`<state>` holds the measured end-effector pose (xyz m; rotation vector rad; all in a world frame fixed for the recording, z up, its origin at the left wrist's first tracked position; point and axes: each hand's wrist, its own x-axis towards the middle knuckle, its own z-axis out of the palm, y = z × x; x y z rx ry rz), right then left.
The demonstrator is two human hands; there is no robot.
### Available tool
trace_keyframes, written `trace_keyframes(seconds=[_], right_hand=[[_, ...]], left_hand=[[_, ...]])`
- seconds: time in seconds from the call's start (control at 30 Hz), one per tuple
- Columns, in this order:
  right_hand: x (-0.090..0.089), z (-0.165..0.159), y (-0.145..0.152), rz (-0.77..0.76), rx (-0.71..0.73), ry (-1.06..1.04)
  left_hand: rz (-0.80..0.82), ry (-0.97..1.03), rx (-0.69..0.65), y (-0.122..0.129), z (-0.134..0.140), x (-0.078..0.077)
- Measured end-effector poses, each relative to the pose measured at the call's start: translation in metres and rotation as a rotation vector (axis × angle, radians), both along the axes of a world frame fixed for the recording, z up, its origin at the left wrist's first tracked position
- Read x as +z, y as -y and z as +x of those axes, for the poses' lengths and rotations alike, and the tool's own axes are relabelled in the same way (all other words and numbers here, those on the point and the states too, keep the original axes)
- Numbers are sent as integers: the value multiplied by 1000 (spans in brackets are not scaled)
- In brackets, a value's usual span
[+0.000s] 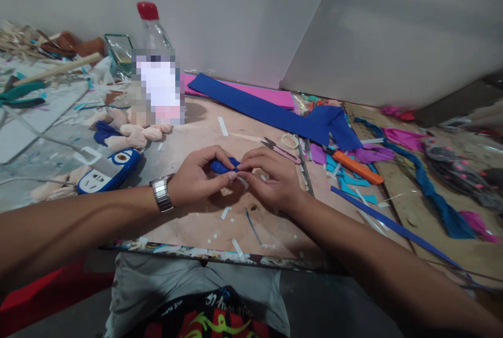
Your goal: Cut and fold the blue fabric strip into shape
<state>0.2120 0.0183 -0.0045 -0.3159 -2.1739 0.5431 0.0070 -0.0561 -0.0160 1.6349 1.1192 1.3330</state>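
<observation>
My left hand (206, 173), a metal-banded watch (161, 194) on its wrist, pinches the left part of a small gathered blue piece (220, 166), which looks like crepe paper or cloth. The fingers of my right hand (271, 175) close on the other end, touching the left fingertips. A pale strip (244, 183) shows just under the right fingers; whether they hold it is unclear. Beyond my right hand lie pink-handled thread snips (281, 150) and a roll of tape (290, 141).
A long blue strip (251, 105) lies along the back over pink material (275, 98). An orange-handled cutter (356, 166) and coloured scraps are at right. At left sit a blue-and-white power socket (108, 173), pale petal-like pieces (137, 136), a red-capped bottle (155, 34) and green-handled pliers (23, 94).
</observation>
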Motion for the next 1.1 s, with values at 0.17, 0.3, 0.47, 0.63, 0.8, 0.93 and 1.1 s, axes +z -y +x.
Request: trace_keyframes(seconds=[0.17,0.3,0.47,0.63,0.8,0.93,1.1], right_hand=[[1,0,1,-10,-7,-52],[3,-1,1,-51,0,-57],[2,-1,0,-80,-11,-49],[0,-2,0,-128,-20,-47],[-2,-1,1,-108,5,-4],[-2,1,0,-55,70,83],[1,2,1,-32,77,141]], left_hand=[[79,-49,65,-3,0,2],[7,-63,41,-2,0,3],[18,1,18,-2,1,0],[52,44,47,-5,1,-4],[50,112,10,-5,1,-4],[1,116,-33,-4,0,-2],[-19,126,-55,-4,1,-3]])
